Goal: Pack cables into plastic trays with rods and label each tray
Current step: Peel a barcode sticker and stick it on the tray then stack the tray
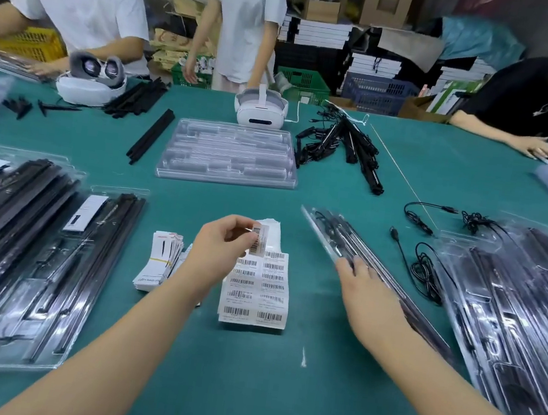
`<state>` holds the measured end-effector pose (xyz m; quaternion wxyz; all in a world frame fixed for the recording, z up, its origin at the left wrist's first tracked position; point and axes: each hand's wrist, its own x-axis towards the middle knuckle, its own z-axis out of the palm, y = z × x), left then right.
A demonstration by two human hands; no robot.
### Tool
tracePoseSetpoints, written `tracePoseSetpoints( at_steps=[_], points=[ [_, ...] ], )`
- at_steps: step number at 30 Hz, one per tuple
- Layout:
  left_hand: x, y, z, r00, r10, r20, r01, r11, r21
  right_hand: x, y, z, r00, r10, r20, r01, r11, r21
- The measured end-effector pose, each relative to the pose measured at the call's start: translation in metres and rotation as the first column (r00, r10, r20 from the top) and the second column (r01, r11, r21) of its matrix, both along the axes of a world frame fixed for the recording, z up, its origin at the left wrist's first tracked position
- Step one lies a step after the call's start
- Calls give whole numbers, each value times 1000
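Several packed trays lie stacked at nine and three o'clock. Left hand pinches one barcode label above the sheet; right hand grips a tilted filled tray, apparently unlabelled. One empty tray waits at twelve.

We see two white headsets on the green table (crates and cardboard boxes stacked behind).
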<state>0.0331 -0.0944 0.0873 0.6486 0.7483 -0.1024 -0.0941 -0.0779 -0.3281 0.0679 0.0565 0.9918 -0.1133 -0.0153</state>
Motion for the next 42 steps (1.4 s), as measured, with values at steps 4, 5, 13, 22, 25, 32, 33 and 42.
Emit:
tracePoseSetpoints(
  at_steps=[4,5,13,22,25,32,33,42],
  points=[
    [5,6,0,999,35,-38,-38,997,-69,4,-14,18,984,-126,129,113,988,102],
    [7,8,0,998,45,-52,-50,995,-91,5,-17,25,984,-119,133,104,988,115],
    [31,33,7,935,216,-282,-310,883,-353,-2,-45,39,843,202,498,-336,921,196],
    [17,31,14,941,-37,-337,-99,921,-378,-9,-89,-2,864,-159,478,-24,935,355],
    [6,18,17,969,-104,-226,53,974,-222,-6,-95,-8,948,-170,268,41,903,427],
    [-27,-19,14,961,-222,-162,212,974,-76,4,-104,-16,975,-183,126,96,859,503],
    [-33,-26,12,955,-242,-170,237,970,-52,3,-105,-18,973,-197,125,103,845,525],
    [-80,-98,-12,873,-460,-161,486,848,214,-43,-57,-30,914,-264,308,4,766,643]
  ],
)
